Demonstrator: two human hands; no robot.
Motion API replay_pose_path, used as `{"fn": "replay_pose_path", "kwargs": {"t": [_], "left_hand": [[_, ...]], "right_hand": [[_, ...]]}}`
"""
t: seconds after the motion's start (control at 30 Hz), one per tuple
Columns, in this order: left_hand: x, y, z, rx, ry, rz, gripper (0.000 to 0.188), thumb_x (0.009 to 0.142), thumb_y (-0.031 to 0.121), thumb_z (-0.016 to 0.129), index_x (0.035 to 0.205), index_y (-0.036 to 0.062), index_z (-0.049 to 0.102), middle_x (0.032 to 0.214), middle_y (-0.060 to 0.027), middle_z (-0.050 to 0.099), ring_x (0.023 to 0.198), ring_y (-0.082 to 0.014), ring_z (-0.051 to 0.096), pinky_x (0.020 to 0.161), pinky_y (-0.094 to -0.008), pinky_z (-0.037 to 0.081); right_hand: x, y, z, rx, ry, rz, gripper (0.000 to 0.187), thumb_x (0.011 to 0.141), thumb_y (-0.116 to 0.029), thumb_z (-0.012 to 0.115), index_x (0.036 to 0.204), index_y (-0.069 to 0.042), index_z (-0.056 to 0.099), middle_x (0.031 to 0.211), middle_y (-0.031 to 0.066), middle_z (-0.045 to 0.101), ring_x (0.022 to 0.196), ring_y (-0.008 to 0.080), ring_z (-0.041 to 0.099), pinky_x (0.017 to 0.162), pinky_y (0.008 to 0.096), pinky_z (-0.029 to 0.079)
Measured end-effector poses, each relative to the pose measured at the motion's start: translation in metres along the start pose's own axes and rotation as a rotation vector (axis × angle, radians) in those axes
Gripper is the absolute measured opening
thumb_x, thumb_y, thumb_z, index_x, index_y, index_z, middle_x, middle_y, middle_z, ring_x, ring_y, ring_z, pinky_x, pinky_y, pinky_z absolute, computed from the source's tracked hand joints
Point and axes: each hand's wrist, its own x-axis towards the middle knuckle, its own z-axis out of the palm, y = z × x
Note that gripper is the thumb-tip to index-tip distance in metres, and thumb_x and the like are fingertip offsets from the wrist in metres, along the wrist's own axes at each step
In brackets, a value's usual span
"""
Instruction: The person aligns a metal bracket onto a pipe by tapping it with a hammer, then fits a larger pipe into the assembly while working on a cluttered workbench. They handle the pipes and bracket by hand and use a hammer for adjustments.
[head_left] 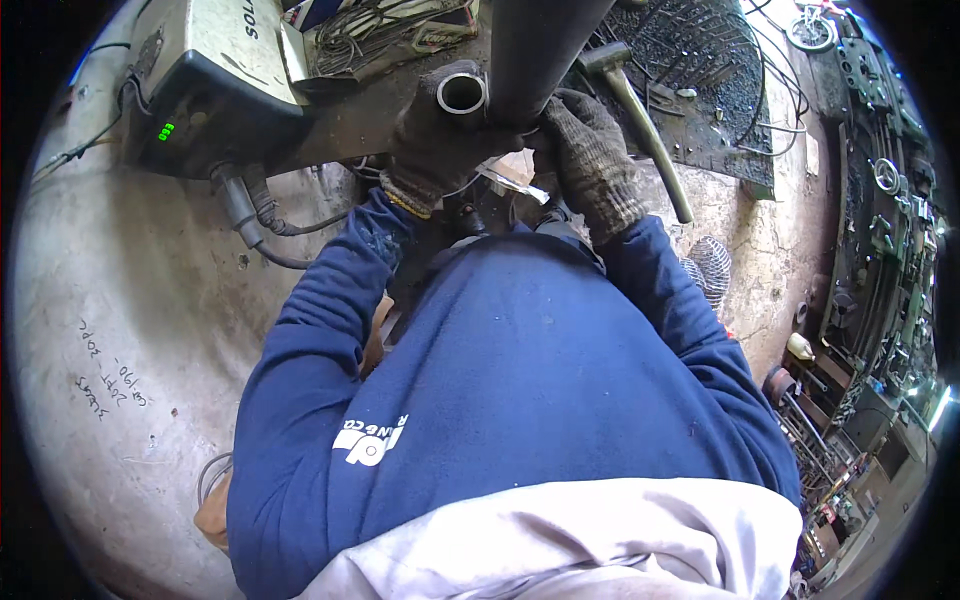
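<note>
Head view, looking down: we see both gloved hands up at the workbench surface. Left hand has its fingers wrapped tight round a short steel tube, open end facing us. Right hand sits just right of the tube, fingers curled vs. a big dark pipe; can't tell if it's gripping. Hammer lies right of the tube, welding machine well left.

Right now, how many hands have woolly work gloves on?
2. The dark knitted glove on the left hand wraps the short open-ended grey metal pipe. The grey knitted glove on the right hand rests beside the big dark metal tube.
</note>
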Motion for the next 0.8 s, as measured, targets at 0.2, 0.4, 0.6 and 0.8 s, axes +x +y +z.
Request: {"fn": "replay_pose_path", "kwargs": {"t": [0.2, 0.4, 0.6, 0.8], "left_hand": [[-0.002, 0.000, -0.003, 0.054, 0.032, -0.025, 0.088, 0.055, 0.043, 0.100, 0.122, 0.0041, 0.059, 0.108, -0.0158, 0.072, 0.098, -0.0294, 0.072, 0.084, -0.0419, 0.059], [-0.001, 0.002, -0.004, -0.093, -0.086, -0.218, 0.093, 0.054, 0.045, 0.100, 0.125, 0.0043, 0.057, 0.111, -0.0151, 0.071, 0.098, -0.0300, 0.072, 0.085, -0.0419, 0.059], [0.003, -0.001, -0.001, 0.058, -0.033, -0.001, 0.091, 0.054, 0.045, 0.100, 0.124, 0.0042, 0.058, 0.109, -0.0135, 0.072, 0.096, -0.0282, 0.072, 0.084, -0.0408, 0.059], [0.003, 0.005, -0.003, 0.133, -0.042, -0.005, 0.081, 0.057, 0.042, 0.099, 0.118, 0.0046, 0.062, 0.103, -0.0113, 0.071, 0.092, -0.0262, 0.072, 0.080, -0.0393, 0.058]], "right_hand": [[0.005, 0.012, 0.002, -0.019, 0.013, -0.156, 0.036, 0.101, -0.026, 0.067, 0.125, 0.000, 0.065, 0.106, 0.0087, 0.072, 0.089, 0.0135, 0.070, 0.078, 0.0267, 0.057], [0.005, 0.013, -0.002, -0.005, 0.005, -0.173, 0.036, 0.103, -0.028, 0.063, 0.125, 0.000, 0.065, 0.105, 0.0086, 0.072, 0.088, 0.0147, 0.068, 0.076, 0.0292, 0.056], [0.085, 0.029, -0.023, -0.343, 0.230, -0.909, 0.036, 0.106, -0.030, 0.058, 0.129, -0.003, 0.062, 0.110, 0.0123, 0.070, 0.091, 0.0221, 0.066, 0.079, 0.0380, 0.055], [0.085, -0.008, 0.016, -0.157, 0.184, -0.879, 0.040, 0.105, -0.034, 0.058, 0.127, -0.002, 0.062, 0.121, 0.0154, 0.067, 0.104, 0.0284, 0.066, 0.090, 0.0398, 0.053]]}}
